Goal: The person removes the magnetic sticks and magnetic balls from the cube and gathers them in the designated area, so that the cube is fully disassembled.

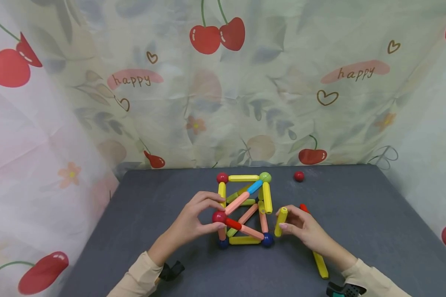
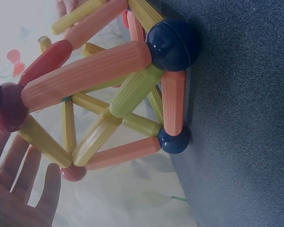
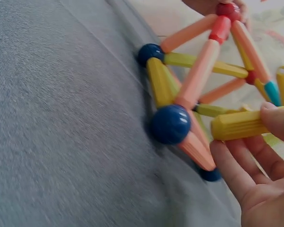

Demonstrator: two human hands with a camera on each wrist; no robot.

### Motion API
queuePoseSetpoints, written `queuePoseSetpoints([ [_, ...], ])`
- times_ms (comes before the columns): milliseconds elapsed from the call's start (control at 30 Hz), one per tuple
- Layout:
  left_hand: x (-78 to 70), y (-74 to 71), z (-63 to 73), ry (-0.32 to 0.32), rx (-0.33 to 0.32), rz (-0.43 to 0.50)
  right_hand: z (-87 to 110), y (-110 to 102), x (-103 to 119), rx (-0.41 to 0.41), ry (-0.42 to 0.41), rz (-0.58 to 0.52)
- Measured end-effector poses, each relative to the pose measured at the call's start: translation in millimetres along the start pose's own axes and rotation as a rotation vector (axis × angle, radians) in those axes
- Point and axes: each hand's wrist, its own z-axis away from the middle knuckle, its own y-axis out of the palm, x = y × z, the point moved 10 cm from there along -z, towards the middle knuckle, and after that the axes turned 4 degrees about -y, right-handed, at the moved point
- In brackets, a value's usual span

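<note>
A frame of magnetic building rods and balls stands on the table. At its near upper left corner my left hand (image 1: 189, 216) pinches a red ball (image 1: 219, 217) between thumb and fingers; in the left wrist view this ball (image 2: 10, 108) joins pink, red and yellow rods. My right hand (image 1: 304, 227) pinches a yellow rod (image 1: 281, 222) just right of the frame, apart from it in the head view. In the right wrist view the rod (image 3: 241, 125) lies between thumb and fingers. Blue balls (image 1: 267, 239) form the lower corners; a green ball (image 1: 265, 177) tops the far right one.
A loose red ball (image 1: 299, 176) lies at the table's back right. Beneath and beside my right forearm are a yellow rod (image 1: 321, 265) and a red rod (image 1: 304, 208), partly hidden. A yellow rod (image 1: 267, 198) hangs from the green ball. Printed cloth rises behind the dark table (image 1: 152, 185).
</note>
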Motion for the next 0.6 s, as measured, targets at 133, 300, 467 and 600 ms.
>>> queuePoseSetpoints([
  [133, 0.6, 0.7, -0.4, -0.01, 0.003, 0.007, 11.6, -16, 2, -0.007, 0.033, 0.022],
  [300, -0.8, -0.4, -0.1, -0.013, 0.001, 0.005, 28.0, -38, 0, 0.005, 0.088, 0.015],
  [467, -1.0, -0.7, 0.0, -0.018, 0.004, 0.005, 46.7, -57, -9, 0.012, 0.122, 0.006],
  [600, 0.1, -0.4, 0.1, -0.015, 0.001, 0.002, 60.8, -67, -26, 0.016, 0.23, 0.018],
])
